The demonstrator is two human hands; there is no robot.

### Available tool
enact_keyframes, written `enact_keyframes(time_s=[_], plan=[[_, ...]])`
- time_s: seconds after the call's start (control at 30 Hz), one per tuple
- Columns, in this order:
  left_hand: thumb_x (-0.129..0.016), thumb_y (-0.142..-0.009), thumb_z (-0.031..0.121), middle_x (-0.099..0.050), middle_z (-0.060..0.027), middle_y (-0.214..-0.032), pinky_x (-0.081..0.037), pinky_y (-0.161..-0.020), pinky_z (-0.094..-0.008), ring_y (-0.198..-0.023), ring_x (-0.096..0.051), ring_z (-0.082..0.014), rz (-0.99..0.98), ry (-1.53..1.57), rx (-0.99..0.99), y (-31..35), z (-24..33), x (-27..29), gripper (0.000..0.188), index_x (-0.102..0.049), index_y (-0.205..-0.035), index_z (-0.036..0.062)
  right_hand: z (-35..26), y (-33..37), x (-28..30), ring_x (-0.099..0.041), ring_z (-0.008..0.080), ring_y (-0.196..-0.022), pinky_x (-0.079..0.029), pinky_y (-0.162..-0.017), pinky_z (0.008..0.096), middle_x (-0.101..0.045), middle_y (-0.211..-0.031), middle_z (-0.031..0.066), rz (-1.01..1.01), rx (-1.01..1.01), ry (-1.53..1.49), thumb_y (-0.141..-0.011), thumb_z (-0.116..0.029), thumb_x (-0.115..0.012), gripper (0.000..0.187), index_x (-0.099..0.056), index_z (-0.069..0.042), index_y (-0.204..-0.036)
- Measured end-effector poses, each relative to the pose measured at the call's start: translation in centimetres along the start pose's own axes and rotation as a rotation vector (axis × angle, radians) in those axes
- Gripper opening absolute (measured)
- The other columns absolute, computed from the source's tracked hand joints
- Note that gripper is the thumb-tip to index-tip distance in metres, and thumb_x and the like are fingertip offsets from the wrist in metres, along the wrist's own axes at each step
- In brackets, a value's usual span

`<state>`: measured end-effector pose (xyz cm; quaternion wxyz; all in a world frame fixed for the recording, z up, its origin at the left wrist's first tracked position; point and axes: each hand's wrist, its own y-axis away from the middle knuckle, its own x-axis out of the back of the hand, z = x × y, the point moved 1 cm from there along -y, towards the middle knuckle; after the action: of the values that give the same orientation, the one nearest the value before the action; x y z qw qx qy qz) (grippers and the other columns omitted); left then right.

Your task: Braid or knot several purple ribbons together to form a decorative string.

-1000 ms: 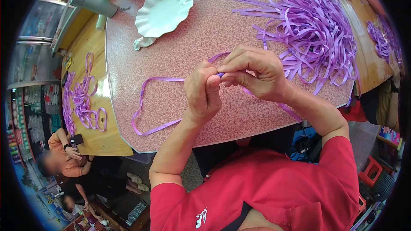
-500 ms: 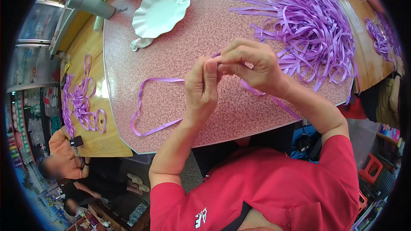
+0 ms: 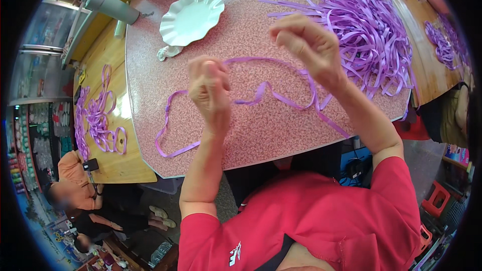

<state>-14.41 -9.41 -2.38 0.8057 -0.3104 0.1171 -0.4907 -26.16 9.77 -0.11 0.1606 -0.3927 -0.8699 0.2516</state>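
Note:
A long purple ribbon (image 3: 261,59) lies in loops over the pink speckled table in front of me. My left hand (image 3: 208,88) is closed, and the ribbon comes out from it on both sides. To the upper right, my right hand (image 3: 311,50) is raised apart from the left, its fingers curled in and blurred. What its fingertips hold, if anything, I cannot make out; part of the ribbon passes beside its wrist. A big tangled pile of purple ribbons (image 3: 374,40) lies at the right, close to that hand.
A white scalloped plate (image 3: 193,17) stands at the back left, with a small crumpled white thing (image 3: 168,52) beside it. Farther left are a grey tumbler (image 3: 113,6) and more purple ribbons (image 3: 98,115) on a wooden table. A person in orange (image 3: 78,180) is at the lower left.
My hands were together at the ribbon and have come apart: the left moved left and down, the right up and right. The ribbon now spreads out between them.

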Motion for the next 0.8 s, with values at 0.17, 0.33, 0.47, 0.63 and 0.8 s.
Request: enact_keyframes(time_s=[0.17,0.33,0.47,0.63,0.8], plan=[[-0.049,-0.103,0.023,-0.064,-0.0118,-0.097,-0.042,-0.093,-0.0378,-0.109,-0.052,-0.0233,0.290,-0.316,-0.034,-1.5,1.5,0.3,0.033,-0.064,-0.080,0.0053,-3.3,-1.7,3.7,-0.061,0.0082,-0.078,-0.051,-0.072,0.0210,-0.070,-0.090,0.0037,0.462,-0.057,0.163,-0.095,-0.011,-0.066,0.020,-0.071,-0.003,-0.112],[-0.058,-0.096,0.022,-0.064,-0.0124,-0.106,-0.041,-0.096,-0.0415,-0.107,-0.055,-0.0267,-0.188,-0.207,-0.090,-0.1,1.0,-1.7,0.020,-0.068,-0.091,0.0051,-5.3,-0.2,7.9,-0.055,0.0052,-0.073,-0.047,-0.065,0.0216,-0.067,-0.086,-0.0001,0.128,-0.316,0.452,-0.094,-0.012,-0.067,0.017,-0.072,-0.002,-0.107],[-0.065,-0.092,0.025,-0.065,-0.0106,-0.106,-0.041,-0.098,-0.0451,-0.109,-0.056,-0.0293,-0.516,-0.328,-0.301,0.7,3.2,-4.4,0.019,-0.069,-0.096,0.0064,-4.8,2.3,7.7,-0.063,0.0154,-0.072,-0.051,-0.067,0.0293,-0.070,-0.082,0.0082,-0.178,-0.384,0.601,-0.090,-0.015,-0.069,0.016,-0.074,-0.002,-0.098],[-0.069,-0.090,0.026,-0.066,-0.0080,-0.087,-0.045,-0.083,-0.0416,-0.088,-0.062,-0.0259,-0.908,-0.347,-0.229,1.5,3.3,-3.9,0.019,-0.068,-0.089,0.0068,-2.4,3.5,5.7,-0.063,0.0228,-0.080,-0.050,-0.071,0.0367,-0.062,-0.091,0.0088,-0.373,-0.198,0.914,-0.088,-0.014,-0.068,0.018,-0.071,-0.005,-0.104],[-0.069,-0.091,0.024,-0.059,-0.0050,-0.070,-0.042,-0.067,-0.0403,-0.065,-0.057,-0.0241,-0.792,-0.633,0.012,1.3,2.5,-2.2,0.028,-0.059,-0.072,0.0061,-0.5,2.8,6.2,-0.062,0.0267,-0.084,-0.050,-0.073,0.0383,-0.059,-0.098,0.0093,-0.488,-0.212,1.210,-0.087,-0.013,-0.066,0.012,-0.067,-0.005,-0.095]])
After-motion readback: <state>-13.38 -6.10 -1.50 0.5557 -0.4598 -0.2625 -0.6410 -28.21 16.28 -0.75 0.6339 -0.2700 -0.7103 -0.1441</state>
